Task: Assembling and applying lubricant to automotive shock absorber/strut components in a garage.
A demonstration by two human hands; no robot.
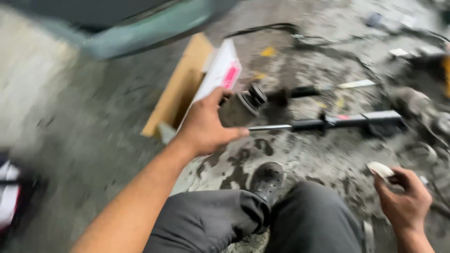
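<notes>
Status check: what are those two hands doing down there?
Left hand open, reaching for black strut. Right hand gripping small white piece. Second strut lies alongside.

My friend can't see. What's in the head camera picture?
A person's left hand reaches toward a black shock absorber on a stained concrete floor. Their right hand holds a small white thing. Everything is blurry.

The box [218, 77] is white with a pink patch, lying on tan cardboard [180, 84]. Both struts [347, 122] are black with silvery rods. The floor [93, 122] is grey, stained dark. The trousers [211, 220] are grey, the shoe [268, 180] black.
</notes>
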